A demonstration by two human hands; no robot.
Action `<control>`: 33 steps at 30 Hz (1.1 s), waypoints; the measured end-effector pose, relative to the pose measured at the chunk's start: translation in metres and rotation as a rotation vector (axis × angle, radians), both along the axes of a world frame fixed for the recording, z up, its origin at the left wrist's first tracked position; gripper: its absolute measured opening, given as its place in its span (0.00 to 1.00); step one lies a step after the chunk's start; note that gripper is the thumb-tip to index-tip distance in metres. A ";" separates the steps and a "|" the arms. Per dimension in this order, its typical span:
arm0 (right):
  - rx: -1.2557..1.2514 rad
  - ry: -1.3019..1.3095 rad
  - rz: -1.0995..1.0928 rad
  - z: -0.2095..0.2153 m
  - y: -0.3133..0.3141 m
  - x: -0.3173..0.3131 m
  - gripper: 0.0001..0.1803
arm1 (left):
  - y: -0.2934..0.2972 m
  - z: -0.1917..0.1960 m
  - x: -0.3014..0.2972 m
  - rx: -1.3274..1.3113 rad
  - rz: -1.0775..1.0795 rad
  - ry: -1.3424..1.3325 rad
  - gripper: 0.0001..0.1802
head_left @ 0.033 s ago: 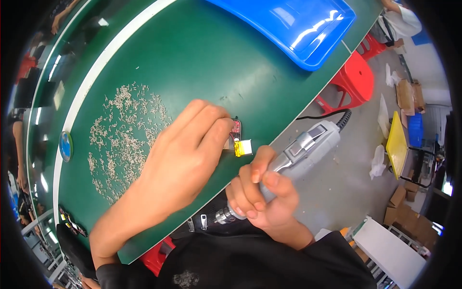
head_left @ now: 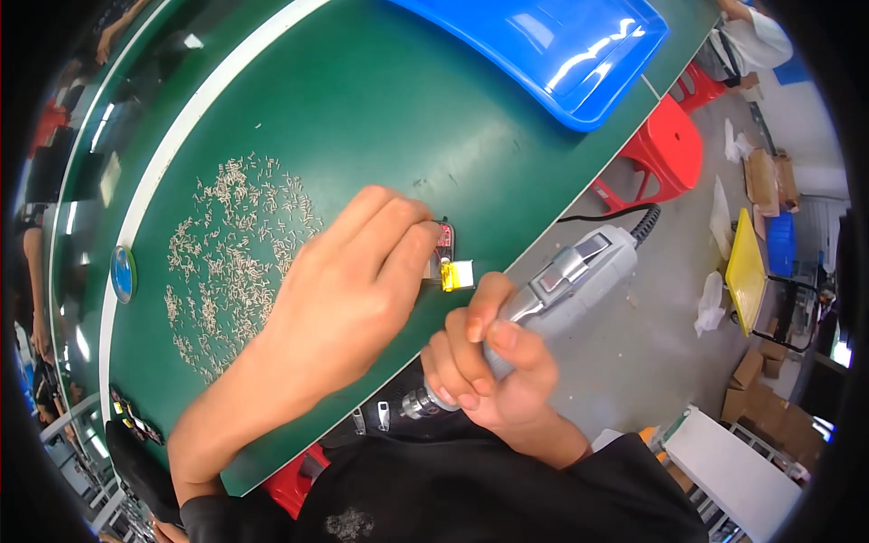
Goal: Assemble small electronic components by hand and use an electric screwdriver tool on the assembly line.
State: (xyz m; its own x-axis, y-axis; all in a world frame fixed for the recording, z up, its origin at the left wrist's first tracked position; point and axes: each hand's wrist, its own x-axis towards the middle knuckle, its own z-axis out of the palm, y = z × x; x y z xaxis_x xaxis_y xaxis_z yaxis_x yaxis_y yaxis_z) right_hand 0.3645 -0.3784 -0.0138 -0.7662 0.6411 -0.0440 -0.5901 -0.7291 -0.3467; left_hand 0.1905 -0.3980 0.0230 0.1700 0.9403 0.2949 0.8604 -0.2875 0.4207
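My left hand reaches over the green table with its fingers bent and pressed together. Its fingertips, partly hidden, are at the left side of a small electronic device with a red circuit board. A silvery battery pouch with yellow tape lies at the near end of that board. Wrapped in my right hand, off the table's near edge, is a grey electric screwdriver. The screwdriver's metal tip end points down and left toward my body, and a black cord leaves its other end. Many tiny screws lie scattered left of my left hand.
A big blue plastic bin stands at the table's far side. A small round blue-green dish sits by the white line on the left. Red stools stand beyond the right edge. Two small metal pieces lie by my lap.
My right hand and the electric screwdriver have shifted very slightly to the left. My left hand stays at the small device.
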 end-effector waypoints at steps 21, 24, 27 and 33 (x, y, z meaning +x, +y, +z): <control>0.413 -0.099 0.001 0.045 0.062 0.034 0.11 | -0.024 -0.008 0.029 0.111 -0.057 0.222 0.21; 0.537 -0.041 -0.093 0.055 0.086 0.024 0.13 | -0.026 -0.013 0.028 0.107 -0.048 0.222 0.21; 0.670 -0.113 -0.100 0.063 0.106 0.025 0.16 | -0.025 -0.013 0.028 0.126 -0.055 0.211 0.22; 0.745 -0.099 0.029 0.046 0.124 0.013 0.22 | -0.024 -0.019 0.027 0.168 -0.037 0.190 0.21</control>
State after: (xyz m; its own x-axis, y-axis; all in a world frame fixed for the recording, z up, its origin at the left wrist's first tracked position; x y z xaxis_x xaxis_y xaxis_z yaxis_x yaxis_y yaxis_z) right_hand 0.3776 -0.2541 0.0321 -0.7980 0.5082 0.3239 -0.5147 -0.2952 -0.8049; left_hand 0.2180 -0.4215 0.0045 0.2707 0.8729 0.4059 0.9069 -0.3727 0.1966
